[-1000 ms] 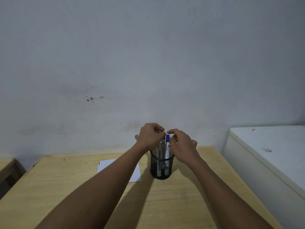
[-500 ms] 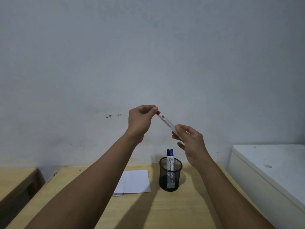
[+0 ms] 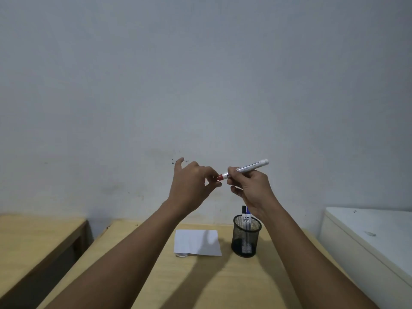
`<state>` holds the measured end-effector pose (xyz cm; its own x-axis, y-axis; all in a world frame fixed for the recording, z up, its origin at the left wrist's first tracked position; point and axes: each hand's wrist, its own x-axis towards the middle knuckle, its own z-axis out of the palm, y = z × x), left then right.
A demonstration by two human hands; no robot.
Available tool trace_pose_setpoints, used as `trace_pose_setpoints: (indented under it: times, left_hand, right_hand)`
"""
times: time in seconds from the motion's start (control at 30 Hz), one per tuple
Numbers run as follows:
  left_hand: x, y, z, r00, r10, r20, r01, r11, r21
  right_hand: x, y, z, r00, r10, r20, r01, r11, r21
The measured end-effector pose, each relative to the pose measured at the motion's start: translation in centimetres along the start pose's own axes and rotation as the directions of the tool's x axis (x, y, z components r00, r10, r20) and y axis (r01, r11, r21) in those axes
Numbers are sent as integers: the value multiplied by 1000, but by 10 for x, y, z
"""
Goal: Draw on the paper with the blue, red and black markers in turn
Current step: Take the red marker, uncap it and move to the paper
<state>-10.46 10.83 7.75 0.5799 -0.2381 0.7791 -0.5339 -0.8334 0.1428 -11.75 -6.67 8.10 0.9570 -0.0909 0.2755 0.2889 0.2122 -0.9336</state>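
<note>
Your right hand (image 3: 249,188) grips the red marker (image 3: 245,168); left fingers (image 3: 211,175) pinch what looks like its cap (image 3: 220,177); a jerky pull could smear ink or fling it.

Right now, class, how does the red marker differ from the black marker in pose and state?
The red marker is held in the air, nearly level, by the right hand, the left hand pinching its red cap; the black marker stands upright and untouched in the mesh pen cup. Both have white barrels and are capped.
</note>
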Motion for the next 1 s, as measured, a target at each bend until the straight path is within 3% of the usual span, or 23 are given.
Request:
trace_pose_setpoints:
  times: [0.07,0.17,0.33,0.43,0.6,0.73,1.0]
  left_hand:
    - [-3,-1,-7,997,72,-39,-67,991,119]
    - [-6,-6,-12,996,70,49,-78,974,212]
    - [-11,-38,-8,969,-38,245,20,997,77]
    - [-20,-59,-2,952,-86,294,100,995,-32]
    - [-52,-99,22,896,-204,394,216,976,14]
    - [-85,-113,48,862,-254,439,228,967,113]
    - [-128,-130,89,802,-216,558,196,976,96]
  right_hand:
    - [-1,1,6,1000,-11,17,11,1000,0]
    - [1,6,14,999,-24,44,24,1000,12]
    - [10,25,22,992,-26,126,30,999,-29]
    - [15,42,27,991,12,137,-8,1000,-29]
    - [27,79,36,995,53,88,-50,998,-35]
    - [34,111,44,996,80,50,-76,994,-76]
    - [47,192,52,983,151,104,-112,943,-315]
